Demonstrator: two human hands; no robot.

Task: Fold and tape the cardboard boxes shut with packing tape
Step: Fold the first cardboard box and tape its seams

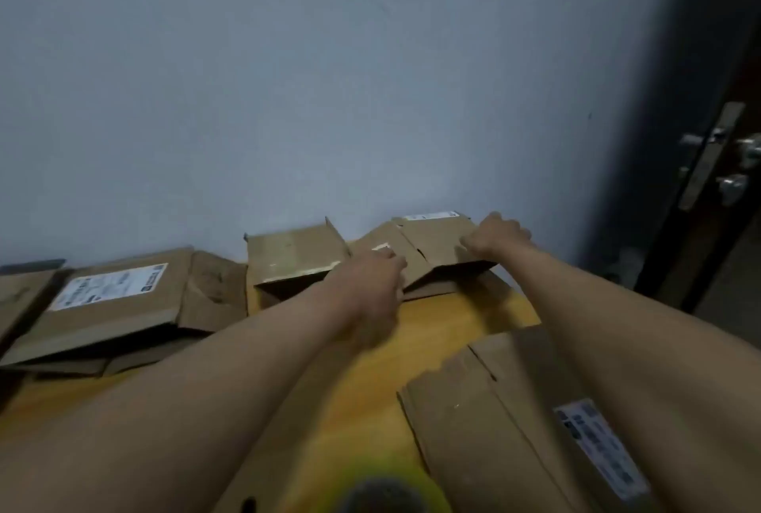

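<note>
Two hands on far box

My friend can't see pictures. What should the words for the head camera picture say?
Two bare arms reach across a yellow table; the left hand and right hand hold the flaps of an open cardboard box by a grey wall. More cardboard boxes lie flat at left and near right.

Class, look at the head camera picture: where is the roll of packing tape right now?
The roll of packing tape sits at the bottom centre of the head view, on the yellow table, between the person's forearms and just left of the flattened cardboard box nearest the camera.
</note>
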